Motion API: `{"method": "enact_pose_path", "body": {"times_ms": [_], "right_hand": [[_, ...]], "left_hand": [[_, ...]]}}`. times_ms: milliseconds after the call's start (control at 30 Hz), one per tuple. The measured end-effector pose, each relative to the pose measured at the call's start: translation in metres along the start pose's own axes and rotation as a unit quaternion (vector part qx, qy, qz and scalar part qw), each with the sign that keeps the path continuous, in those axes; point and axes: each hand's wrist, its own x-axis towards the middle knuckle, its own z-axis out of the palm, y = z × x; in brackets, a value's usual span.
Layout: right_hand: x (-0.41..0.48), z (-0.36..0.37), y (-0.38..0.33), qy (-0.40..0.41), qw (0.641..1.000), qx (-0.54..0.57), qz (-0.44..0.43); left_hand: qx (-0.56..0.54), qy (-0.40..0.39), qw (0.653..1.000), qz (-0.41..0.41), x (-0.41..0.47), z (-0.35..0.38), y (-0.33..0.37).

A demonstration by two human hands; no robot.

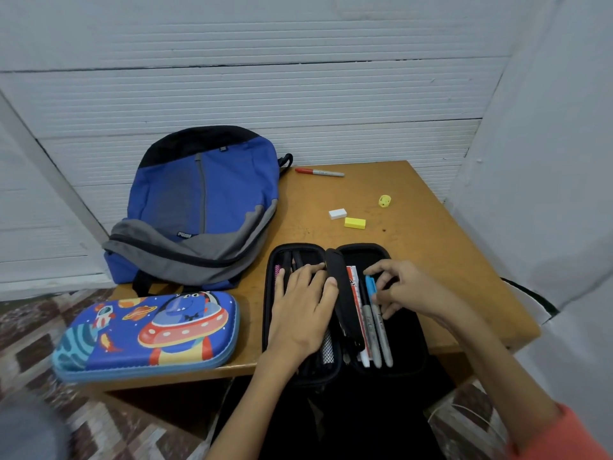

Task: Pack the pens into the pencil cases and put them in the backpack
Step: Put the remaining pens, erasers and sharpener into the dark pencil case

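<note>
An open black pencil case point(406, 356) lies at the table's front edge, with pens in both halves. My left hand point(300, 310) lies flat on the left half, fingers straight, the thumb against the black middle flap point(341, 293). My right hand point(403, 288) hovers over the right half, its curled fingertips pinching a blue-capped grey marker point(378, 323) that lies beside another grey marker and a ruler. A red-capped marker point(319, 172) lies loose at the table's back. A closed blue space-print pencil case point(146, 336) sits front left. The blue and grey backpack point(202, 207) lies behind it, zipped.
A white eraser point(337, 213), a yellow eraser point(354, 223) and a small yellow sharpener point(384, 200) lie on the wooden table point(431, 234) behind the black case. White corrugated panels wall in the back and right. Patterned floor shows to the left.
</note>
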Motion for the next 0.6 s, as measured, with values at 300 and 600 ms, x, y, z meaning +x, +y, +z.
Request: {"method": "enact_pose_path", "body": {"times_ms": [300,600], "right_hand": [[-0.0028,0.0088,0.0011,-0.009,1.0,-0.008,0.011],[-0.001,0.006,0.0016,-0.029,0.999,-0.023,0.004]], "left_hand": [[0.008,-0.003,1.0,0.001,0.0006,0.0019,-0.0019],[0.007,-0.002,1.0,0.001,0.0002,0.0018,-0.0018]]}}
